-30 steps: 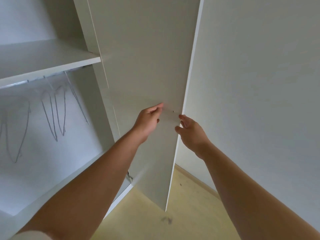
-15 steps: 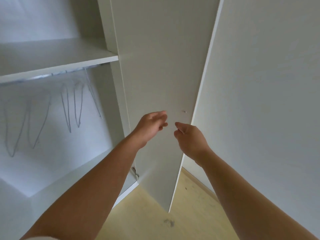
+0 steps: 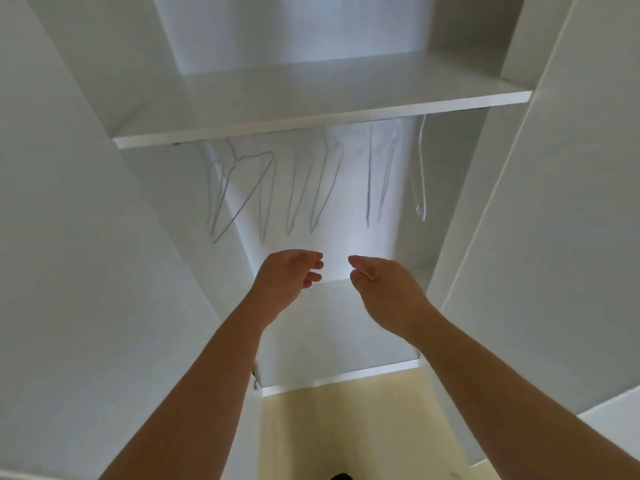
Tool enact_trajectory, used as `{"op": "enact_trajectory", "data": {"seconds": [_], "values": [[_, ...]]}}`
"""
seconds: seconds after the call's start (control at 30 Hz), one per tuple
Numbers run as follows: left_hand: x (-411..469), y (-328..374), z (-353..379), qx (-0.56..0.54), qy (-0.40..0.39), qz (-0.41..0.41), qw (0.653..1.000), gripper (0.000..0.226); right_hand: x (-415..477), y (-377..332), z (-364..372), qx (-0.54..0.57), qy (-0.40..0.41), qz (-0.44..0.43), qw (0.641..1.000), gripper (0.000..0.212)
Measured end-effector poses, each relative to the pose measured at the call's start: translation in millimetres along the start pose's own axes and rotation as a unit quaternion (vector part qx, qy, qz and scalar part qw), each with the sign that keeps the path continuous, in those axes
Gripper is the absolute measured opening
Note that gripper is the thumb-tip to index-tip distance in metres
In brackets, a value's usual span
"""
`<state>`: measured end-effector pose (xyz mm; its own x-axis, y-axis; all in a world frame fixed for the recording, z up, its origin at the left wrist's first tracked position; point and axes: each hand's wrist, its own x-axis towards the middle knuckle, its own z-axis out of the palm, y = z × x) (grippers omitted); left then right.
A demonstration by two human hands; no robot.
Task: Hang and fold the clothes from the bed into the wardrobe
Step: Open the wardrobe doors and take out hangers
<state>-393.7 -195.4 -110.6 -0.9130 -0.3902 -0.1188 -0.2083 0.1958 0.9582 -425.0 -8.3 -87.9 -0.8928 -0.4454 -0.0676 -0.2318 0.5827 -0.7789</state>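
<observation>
Head view, wardrobe (image 3: 336, 327) interior. Left door (image 3: 86, 237) and right door (image 3: 554, 237) stand swung wide. Left hand (image 3: 287, 275) and right hand (image 3: 384, 289) hover near middle of opening, just apart, fingers loosely curled, empty, touching nothing. Far, under shelf (image 3: 322, 98): row of bare wire hangers (image 3: 311, 192); rail itself mostly hidden. Clothes and bed out of view. Step judged: preparation, wardrobe open, no garment hung or folded yet. Next move likely calls for reach up to lift one hanger, or turn to bed for first garment.
</observation>
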Motion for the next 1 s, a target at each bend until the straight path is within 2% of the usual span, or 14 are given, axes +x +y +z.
{"op": "enact_trajectory", "data": {"seconds": [0.1,0.23,0.4,0.5,0.63,0.7,0.77,0.83,0.9,1.0], "values": [[13,-22,-61,0.008,0.088,0.005,0.996,0.022,26,-32,47,0.006,-0.062,-0.034,0.997,0.043],[54,-46,-129,0.009,0.172,-0.023,0.985,0.017,58,-57,89,0.005,-0.103,-0.041,0.994,0.043],[128,-66,-174,0.149,0.222,-0.057,0.962,0.027,91,-71,115,0.010,-0.111,-0.035,0.993,0.043],[175,-75,-182,0.162,0.248,-0.104,0.949,0.038,108,-71,117,0.012,-0.090,-0.026,0.996,0.042],[215,-92,-183,0.221,0.201,-0.178,0.938,0.040,119,-59,113,0.026,-0.062,0.003,0.998,0.041],[228,-101,-184,0.212,0.193,-0.193,0.938,0.049,120,-52,111,0.021,-0.056,0.017,0.998,0.041],[236,-110,-182,0.149,0.195,-0.203,0.948,0.054,121,-47,108,0.012,-0.050,0.024,0.998,0.041],[239,-117,-179,0.051,0.211,-0.200,0.955,0.045,123,-44,103,0.007,-0.040,0.029,0.999,0.040],[241,-123,-175,0.014,0.217,-0.176,0.960,0.046,127,-43,98,0.006,-0.031,0.035,0.999,0.040],[243,-127,-170,0.037,0.213,-0.120,0.969,0.048,131,-43,94,0.005,-0.029,0.042,0.999,0.041]]}}
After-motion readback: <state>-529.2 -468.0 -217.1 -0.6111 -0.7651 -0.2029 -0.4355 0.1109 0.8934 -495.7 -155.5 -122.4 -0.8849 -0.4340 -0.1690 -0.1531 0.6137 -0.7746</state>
